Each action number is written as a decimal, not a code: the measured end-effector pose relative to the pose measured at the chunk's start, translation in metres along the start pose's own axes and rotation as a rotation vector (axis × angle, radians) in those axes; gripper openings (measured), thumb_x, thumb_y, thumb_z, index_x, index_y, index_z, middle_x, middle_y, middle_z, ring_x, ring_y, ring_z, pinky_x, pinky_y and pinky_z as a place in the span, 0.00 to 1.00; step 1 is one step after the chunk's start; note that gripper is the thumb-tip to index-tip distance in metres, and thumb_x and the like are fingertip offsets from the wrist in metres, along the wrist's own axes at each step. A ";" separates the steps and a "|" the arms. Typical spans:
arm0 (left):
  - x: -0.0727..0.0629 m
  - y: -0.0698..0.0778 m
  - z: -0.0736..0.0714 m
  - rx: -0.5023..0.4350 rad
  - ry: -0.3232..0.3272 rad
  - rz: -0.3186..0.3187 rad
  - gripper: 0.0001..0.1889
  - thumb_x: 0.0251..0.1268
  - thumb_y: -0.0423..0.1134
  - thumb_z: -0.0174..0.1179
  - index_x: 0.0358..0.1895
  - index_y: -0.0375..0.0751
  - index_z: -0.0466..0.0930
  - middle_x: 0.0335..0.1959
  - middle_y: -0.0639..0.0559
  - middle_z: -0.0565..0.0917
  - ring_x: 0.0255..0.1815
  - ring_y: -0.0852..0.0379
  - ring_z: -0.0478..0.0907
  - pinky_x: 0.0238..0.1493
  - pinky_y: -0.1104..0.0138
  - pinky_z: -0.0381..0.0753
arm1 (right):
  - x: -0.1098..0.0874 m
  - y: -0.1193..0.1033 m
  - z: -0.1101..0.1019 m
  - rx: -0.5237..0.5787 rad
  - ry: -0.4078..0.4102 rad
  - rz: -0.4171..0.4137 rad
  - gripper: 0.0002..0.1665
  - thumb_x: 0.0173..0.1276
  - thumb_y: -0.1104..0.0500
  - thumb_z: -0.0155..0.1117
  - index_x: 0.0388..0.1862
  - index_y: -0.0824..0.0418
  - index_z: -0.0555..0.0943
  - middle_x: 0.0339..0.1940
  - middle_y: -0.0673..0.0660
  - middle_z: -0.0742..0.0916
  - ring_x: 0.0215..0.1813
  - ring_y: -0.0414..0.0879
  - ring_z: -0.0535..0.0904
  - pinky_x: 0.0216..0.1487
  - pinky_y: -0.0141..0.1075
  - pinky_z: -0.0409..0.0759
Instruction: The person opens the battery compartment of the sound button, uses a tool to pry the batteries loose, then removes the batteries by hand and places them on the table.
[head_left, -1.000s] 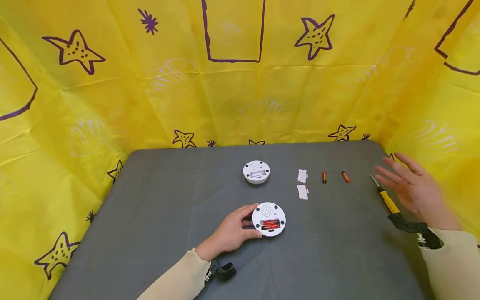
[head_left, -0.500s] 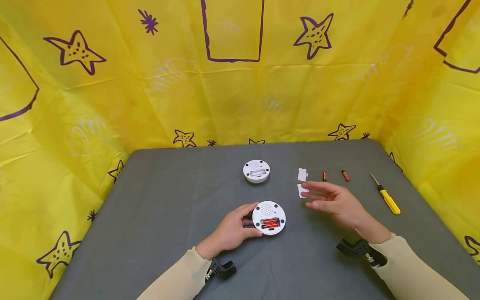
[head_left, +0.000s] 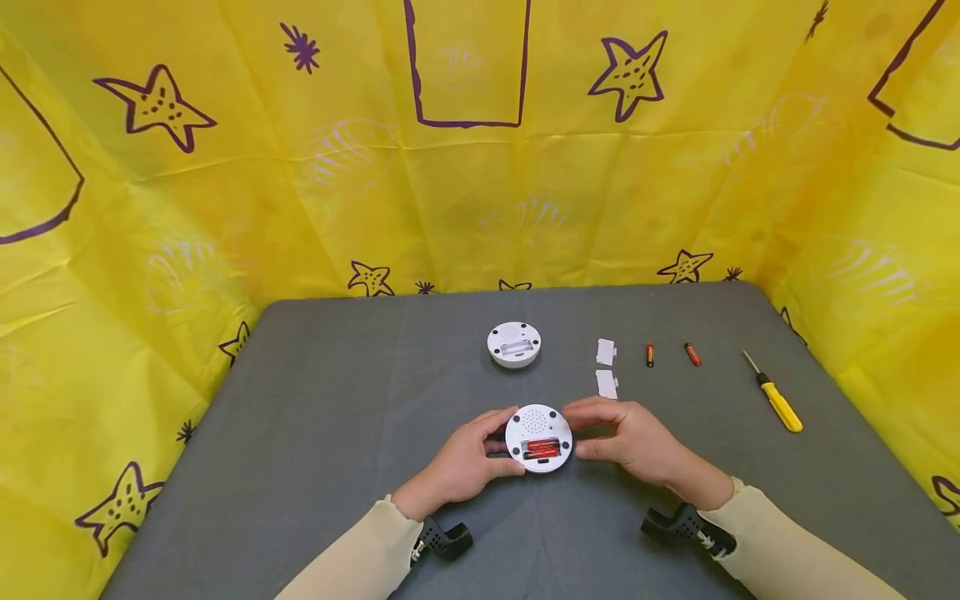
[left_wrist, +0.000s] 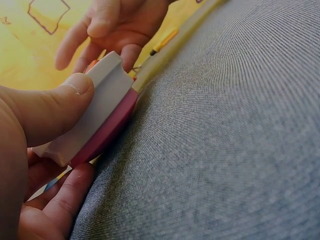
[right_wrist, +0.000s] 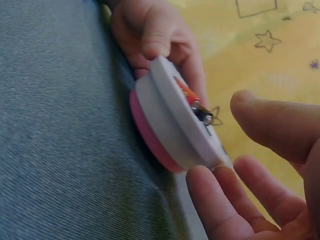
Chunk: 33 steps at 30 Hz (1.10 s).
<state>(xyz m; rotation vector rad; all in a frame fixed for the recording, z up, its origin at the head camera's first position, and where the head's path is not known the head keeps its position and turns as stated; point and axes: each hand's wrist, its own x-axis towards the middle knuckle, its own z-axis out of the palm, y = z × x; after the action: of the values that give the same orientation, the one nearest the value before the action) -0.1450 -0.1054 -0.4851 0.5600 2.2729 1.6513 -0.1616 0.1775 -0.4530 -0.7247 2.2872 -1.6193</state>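
Observation:
My left hand (head_left: 467, 457) grips the left rim of a round white device (head_left: 534, 418), thumb on the near side. Its perforated face with dark feet is up, and red batteries (head_left: 542, 449) lie in its uncovered compartment. Both wrist views show a pink underside (right_wrist: 150, 135) near the cloth. At the device's right side is my right hand (head_left: 637, 440), fingers spread around the rim; in the right wrist view the thumb (right_wrist: 272, 122) stands apart from it. Whether a fingertip touches the rim, I cannot tell.
A second white device (head_left: 513, 345) with a bare battery slot sits farther back. To its right lie two white covers (head_left: 605, 352), two loose red batteries (head_left: 650, 356) and a yellow-handled screwdriver (head_left: 780, 406). Yellow patterned cloth surrounds the grey table (head_left: 337, 400).
My right hand has come from beside the screwdriver at the far right, leftward past the white covers, to the device's right rim. The left hand and the device have stayed in place.

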 end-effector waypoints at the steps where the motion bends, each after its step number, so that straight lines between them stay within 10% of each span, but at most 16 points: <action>1: 0.000 0.000 0.000 0.004 0.000 0.000 0.43 0.54 0.33 0.76 0.74 0.37 0.65 0.64 0.49 0.74 0.50 0.59 0.82 0.50 0.69 0.80 | 0.000 0.001 0.001 -0.018 0.008 -0.004 0.23 0.57 0.61 0.78 0.53 0.60 0.86 0.55 0.54 0.84 0.59 0.49 0.78 0.59 0.35 0.75; 33: 0.000 0.000 -0.001 0.045 -0.006 0.000 0.43 0.55 0.36 0.76 0.74 0.38 0.65 0.65 0.50 0.73 0.50 0.61 0.81 0.51 0.70 0.80 | 0.003 -0.004 0.025 -0.179 0.082 -0.024 0.14 0.60 0.58 0.77 0.45 0.56 0.90 0.54 0.53 0.80 0.53 0.51 0.76 0.49 0.35 0.80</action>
<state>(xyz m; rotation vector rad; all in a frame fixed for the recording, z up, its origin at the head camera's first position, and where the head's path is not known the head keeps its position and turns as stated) -0.1455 -0.1061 -0.4848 0.5738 2.3111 1.5997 -0.1512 0.1548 -0.4583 -0.7413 2.5155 -1.4940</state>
